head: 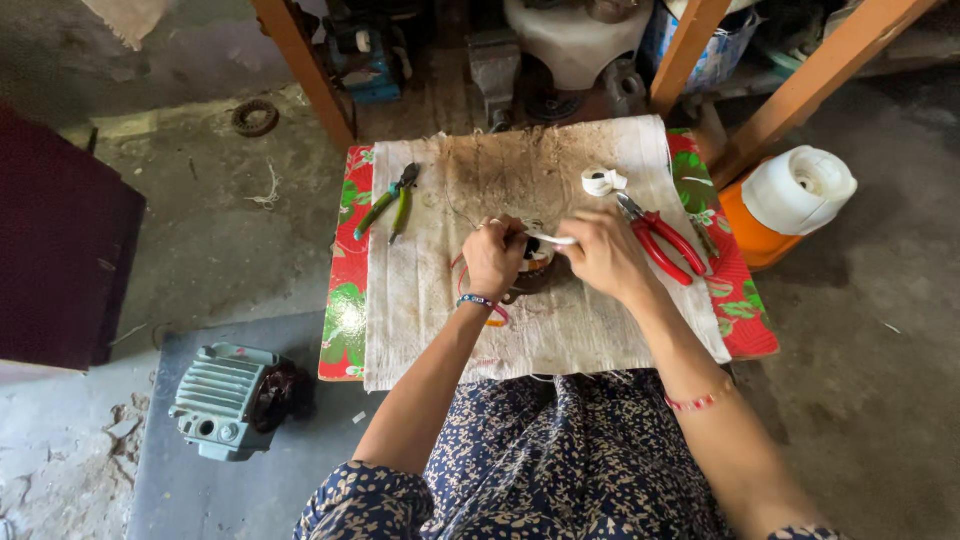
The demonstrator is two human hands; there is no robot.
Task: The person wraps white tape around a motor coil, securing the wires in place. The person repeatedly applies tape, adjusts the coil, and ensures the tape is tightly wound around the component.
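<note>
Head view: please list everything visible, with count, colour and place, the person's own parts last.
Coil piece: one, dark with white and reddish bits, between both hands.
White strip: one, at the right fingertips.
Cloth: one, stained white, over the table.
Table: one, red floral top.
Green-handled pliers: one, cloth's left.
Red-handled pliers: one, cloth's right.
Tape roll: one, white, far right of cloth.
Motor housing: one, pale green, floor left.
Jug: one, orange and white, floor right.
Left hand: on the coil piece.
Right hand: pinching the strip.
</note>
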